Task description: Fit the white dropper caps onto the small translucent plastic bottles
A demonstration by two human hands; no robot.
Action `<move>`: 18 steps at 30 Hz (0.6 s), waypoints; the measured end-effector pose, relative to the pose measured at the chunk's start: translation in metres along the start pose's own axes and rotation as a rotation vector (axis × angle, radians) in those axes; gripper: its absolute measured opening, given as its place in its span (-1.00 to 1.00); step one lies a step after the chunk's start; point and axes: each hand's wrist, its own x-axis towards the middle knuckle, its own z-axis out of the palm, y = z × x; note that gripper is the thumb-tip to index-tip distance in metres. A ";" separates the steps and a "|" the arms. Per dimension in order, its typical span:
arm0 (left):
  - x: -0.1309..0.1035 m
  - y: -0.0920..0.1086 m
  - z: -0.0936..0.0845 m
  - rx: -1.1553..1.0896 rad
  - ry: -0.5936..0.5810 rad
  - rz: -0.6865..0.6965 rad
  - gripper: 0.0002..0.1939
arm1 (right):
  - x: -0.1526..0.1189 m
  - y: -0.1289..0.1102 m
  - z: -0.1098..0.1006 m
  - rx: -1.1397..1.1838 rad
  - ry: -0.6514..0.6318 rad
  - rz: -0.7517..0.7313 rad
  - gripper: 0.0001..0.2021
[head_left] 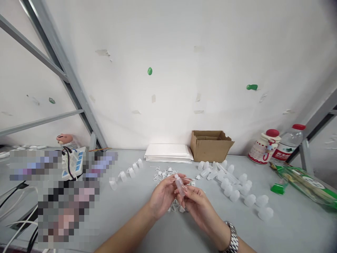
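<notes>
A small translucent plastic squeeze bottle (180, 187) is held tilted between both hands, its white top pointing up and left. My left hand (162, 197) has its fingers closed around the top end. Lower down, my right hand (197, 203) pinches the bottle's body near its base. Under and behind the hands lies a pile of small white caps with loops (159, 175), partly hidden. Several capped bottles (131, 172) stand in a slanting row to the left. On the right, many similar bottles (235, 195) lie about, mostly with their bottoms toward me.
Against the wall are a stack of white sheets or envelopes (168, 153) and an open cardboard box (212, 149). A red-lidded flask (263, 147), a drink bottle (288, 144) and a green packet (310, 184) sit at right. A power strip (79, 161) and cables occupy the left, with blurred areas.
</notes>
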 end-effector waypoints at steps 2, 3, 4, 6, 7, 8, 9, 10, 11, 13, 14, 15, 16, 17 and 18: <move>0.000 -0.001 0.000 -0.013 0.006 -0.017 -0.72 | 0.001 0.001 -0.001 0.038 -0.006 0.004 -0.79; 0.000 -0.001 0.000 -0.016 0.015 -0.030 -0.72 | 0.001 0.001 -0.001 0.050 -0.007 0.003 -0.79; 0.001 -0.002 0.000 -0.018 0.024 -0.044 -0.72 | 0.001 0.001 -0.001 0.055 -0.008 0.001 -0.80; 0.001 -0.003 0.001 -0.012 0.044 -0.060 -0.72 | 0.001 0.000 0.000 0.037 -0.009 -0.007 -0.79; 0.001 -0.003 0.001 -0.006 0.050 -0.051 -0.71 | 0.001 -0.001 0.000 0.016 -0.004 -0.011 -0.78; 0.001 -0.003 0.002 0.005 0.053 -0.029 -0.72 | 0.001 -0.003 0.000 -0.009 0.004 -0.016 -0.76; 0.001 -0.002 0.003 0.023 0.059 0.003 -0.72 | 0.001 -0.004 0.000 -0.027 0.020 -0.021 -0.75; 0.001 -0.002 0.003 0.044 0.066 0.043 -0.72 | 0.001 -0.006 0.000 -0.039 0.039 -0.022 -0.74; 0.000 -0.002 0.003 0.067 0.073 0.080 -0.73 | 0.002 -0.007 -0.001 -0.048 0.059 -0.017 -0.73; -0.001 -0.001 0.004 0.116 0.097 0.119 -0.72 | 0.003 -0.007 -0.003 -0.082 0.095 0.002 -0.71; -0.001 -0.001 0.004 0.140 0.111 0.120 -0.71 | 0.004 -0.006 -0.004 -0.122 0.109 0.008 -0.71; -0.001 -0.002 0.004 0.160 0.125 0.118 -0.70 | 0.005 -0.005 -0.006 -0.177 0.123 0.008 -0.70; -0.001 -0.003 0.004 0.173 0.137 0.117 -0.70 | 0.005 -0.003 -0.007 -0.239 0.138 0.001 -0.70; -0.001 -0.003 0.004 0.177 0.144 0.116 -0.70 | 0.005 -0.002 -0.008 -0.297 0.157 -0.011 -0.70; -0.001 -0.004 0.004 0.171 0.144 0.119 -0.70 | 0.005 -0.001 -0.009 -0.342 0.177 -0.024 -0.70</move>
